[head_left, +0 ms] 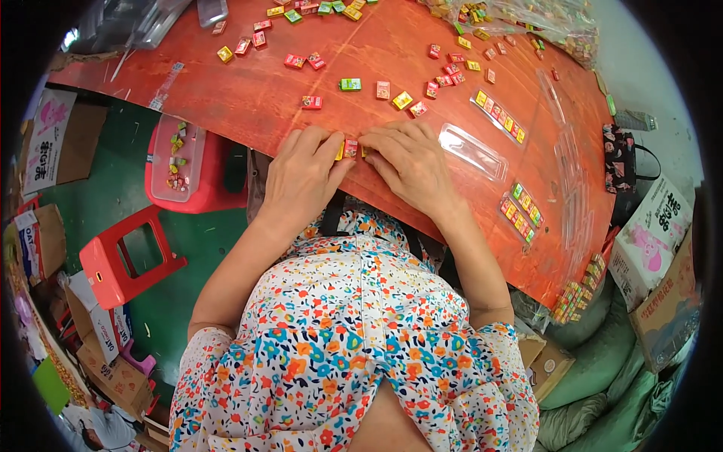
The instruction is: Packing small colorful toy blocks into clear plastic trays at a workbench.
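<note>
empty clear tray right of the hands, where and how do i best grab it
Probably by its long edges near the middle, pinched from above. The empty clear tray lies flat and long on the red table, open side seemingly up, beside the right hand, with bare table around it.

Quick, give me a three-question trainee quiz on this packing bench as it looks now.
1. True or false: both hands rest on the red table, pressed around a few small boxes.
2. Which lies nearer the right hand: (a) the empty clear tray, or (b) the red stool?
3. Where does the clear tub holding a few small boxes sit?

Key
1. True; the left hand and the right hand meet over them.
2. (a).
3. On a red stool left of the table, below its edge.
</note>
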Available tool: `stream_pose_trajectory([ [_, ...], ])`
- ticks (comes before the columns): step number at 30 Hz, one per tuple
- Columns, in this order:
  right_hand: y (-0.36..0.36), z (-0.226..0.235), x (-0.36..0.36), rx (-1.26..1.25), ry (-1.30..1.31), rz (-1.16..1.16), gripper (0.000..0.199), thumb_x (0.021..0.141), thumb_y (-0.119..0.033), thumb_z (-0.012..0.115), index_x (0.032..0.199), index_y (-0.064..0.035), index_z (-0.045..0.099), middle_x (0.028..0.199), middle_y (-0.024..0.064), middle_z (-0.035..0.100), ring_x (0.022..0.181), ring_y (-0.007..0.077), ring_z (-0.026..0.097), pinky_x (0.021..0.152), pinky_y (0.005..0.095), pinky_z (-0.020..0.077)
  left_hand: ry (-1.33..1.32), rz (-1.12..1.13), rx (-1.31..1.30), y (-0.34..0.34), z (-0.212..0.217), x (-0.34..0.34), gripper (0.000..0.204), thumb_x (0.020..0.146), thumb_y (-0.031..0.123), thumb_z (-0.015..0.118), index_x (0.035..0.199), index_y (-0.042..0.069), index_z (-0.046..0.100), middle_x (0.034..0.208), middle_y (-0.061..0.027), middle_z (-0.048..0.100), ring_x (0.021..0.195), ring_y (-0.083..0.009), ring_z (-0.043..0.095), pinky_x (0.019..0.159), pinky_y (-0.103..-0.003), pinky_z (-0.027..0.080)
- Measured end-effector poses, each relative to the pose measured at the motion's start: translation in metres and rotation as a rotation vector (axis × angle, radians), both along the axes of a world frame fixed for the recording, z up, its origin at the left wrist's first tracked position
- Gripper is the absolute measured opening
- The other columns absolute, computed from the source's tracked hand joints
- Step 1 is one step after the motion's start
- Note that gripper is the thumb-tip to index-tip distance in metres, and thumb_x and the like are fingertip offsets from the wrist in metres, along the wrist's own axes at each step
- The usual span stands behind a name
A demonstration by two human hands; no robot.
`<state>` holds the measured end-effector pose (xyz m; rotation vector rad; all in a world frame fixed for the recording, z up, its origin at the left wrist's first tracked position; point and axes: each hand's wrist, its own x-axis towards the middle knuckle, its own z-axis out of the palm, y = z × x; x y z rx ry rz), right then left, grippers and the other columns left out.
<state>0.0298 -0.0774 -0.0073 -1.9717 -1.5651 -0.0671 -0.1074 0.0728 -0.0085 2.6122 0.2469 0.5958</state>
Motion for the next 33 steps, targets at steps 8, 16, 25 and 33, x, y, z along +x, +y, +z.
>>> stream_pose_trajectory([
  [8, 0.001, 0.002, 0.011, 0.042, -0.019, -0.071, 0.027, 0.081, -0.014, 0.073, 0.106, -0.0080, 0.068, 0.101, 0.0081, 0.070, 0.099, 0.0276, 0.062, 0.087, 0.0401, 0.0457, 0.045, -0.057, -0.137, 0.011, 0.004, 0.021, 0.040, 0.077, 0.021, 0.077, 0.109, 0.002, 0.063, 0.094, -0.0128, 0.057, 0.082, -0.0325, 0.061, 0.071, -0.042, 0.052],
  [16, 0.012, 0.011, 0.043, -0.184, -0.147, -0.326, 0.023, 0.083, -0.020, 0.070, 0.103, -0.0078, 0.068, 0.100, 0.0074, 0.068, 0.095, 0.0279, 0.061, 0.083, 0.0402, 0.0444, -0.178, -0.160, 0.191, 0.030, -0.006, 0.093, 0.030, 0.082, 0.020, 0.071, 0.109, 0.007, 0.065, 0.098, -0.0076, 0.062, 0.097, -0.0270, 0.059, 0.085, -0.040, 0.049],
  [25, -0.011, 0.008, 0.029, -0.054, 0.004, -0.142, 0.024, 0.084, -0.016, 0.068, 0.107, -0.0074, 0.067, 0.102, 0.0082, 0.068, 0.100, 0.0284, 0.060, 0.089, 0.0405, 0.0444, -0.146, -0.240, 0.097, 0.049, 0.004, 0.056, 0.024, 0.085, 0.015, 0.067, 0.107, 0.006, 0.068, 0.096, -0.0097, 0.064, 0.094, -0.0285, 0.061, 0.084, -0.041, 0.049],
  [33, -0.009, 0.006, 0.015, -0.125, -0.033, -0.130, 0.026, 0.083, -0.014, 0.069, 0.109, -0.0077, 0.067, 0.103, 0.0083, 0.068, 0.101, 0.0288, 0.061, 0.093, 0.0420, 0.0444, 0.009, -0.191, -0.122, 0.042, 0.005, 0.006, 0.033, 0.087, 0.012, 0.068, 0.118, 0.003, 0.062, 0.101, -0.0122, 0.065, 0.095, -0.0318, 0.061, 0.083, -0.042, 0.050],
])
